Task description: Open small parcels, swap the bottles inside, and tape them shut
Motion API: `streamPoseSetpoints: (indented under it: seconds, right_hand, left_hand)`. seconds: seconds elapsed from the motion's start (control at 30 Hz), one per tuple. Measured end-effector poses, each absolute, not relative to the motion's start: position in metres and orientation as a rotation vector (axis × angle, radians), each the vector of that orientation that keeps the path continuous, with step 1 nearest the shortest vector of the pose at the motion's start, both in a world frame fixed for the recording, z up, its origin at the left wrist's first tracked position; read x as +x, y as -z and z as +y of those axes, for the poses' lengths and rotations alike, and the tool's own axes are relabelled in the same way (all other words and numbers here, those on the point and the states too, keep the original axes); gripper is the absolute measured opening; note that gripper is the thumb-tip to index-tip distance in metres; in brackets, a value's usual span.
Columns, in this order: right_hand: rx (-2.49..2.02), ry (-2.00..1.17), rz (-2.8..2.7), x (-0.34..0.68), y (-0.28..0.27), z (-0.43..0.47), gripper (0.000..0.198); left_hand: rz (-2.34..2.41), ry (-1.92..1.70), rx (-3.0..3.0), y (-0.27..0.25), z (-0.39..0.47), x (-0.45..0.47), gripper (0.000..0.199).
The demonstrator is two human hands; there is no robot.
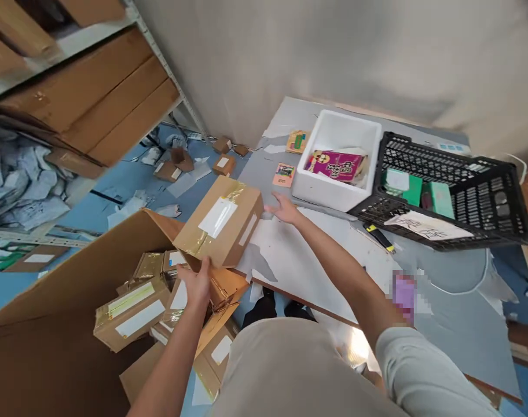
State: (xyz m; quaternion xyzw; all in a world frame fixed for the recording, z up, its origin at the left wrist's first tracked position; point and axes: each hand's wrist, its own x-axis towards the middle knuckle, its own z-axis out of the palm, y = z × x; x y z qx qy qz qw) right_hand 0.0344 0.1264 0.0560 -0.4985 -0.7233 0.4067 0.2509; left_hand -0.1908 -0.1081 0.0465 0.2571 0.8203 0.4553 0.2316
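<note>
A taped cardboard box (244, 234) with a white label on top is tilted between the table's left edge and a large open carton (94, 255). My left hand (197, 284) grips its near end, thumb against the cardboard and the fingers partly hidden below. My right hand (283, 208) is beside the box's far right corner, fingers apart and holding nothing; whether a fingertip touches the box I cannot tell. Inside the carton, below my left hand, lie several smaller taped parcels (131, 310).
On the grey table (290, 255) stand a white foam box (325, 194) with purple packets and a black crate (457, 229) with green boxes. A black-yellow utility knife (379, 237) lies before the crate. Shelving (160, 63) rises at left; small boxes (224, 165) and wrappers litter the floor.
</note>
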Motion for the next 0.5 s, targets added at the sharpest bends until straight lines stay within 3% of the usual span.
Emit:
streamPoseSetpoints:
  seconds: [0.1,0.2,0.5]
  right_hand:
    - [-1.41,-1.171,-1.957,-0.036,-0.056,0.159,0.054]
    - [-1.512,-1.155,-1.923,-0.056,-0.048,0.159,0.045]
    - [-1.672,-0.843,-1.365,0.102,-0.068,-0.001,0.036]
  left_hand:
    - [1.916,-1.208,0.563,-0.044,-0.099,-0.196,0.059]
    - [1.826,-1.265,0.464,-0.049,-0.092,-0.191,0.059]
    - [1.614,-1.178,0.849,-0.067,-0.056,-0.175,0.067]
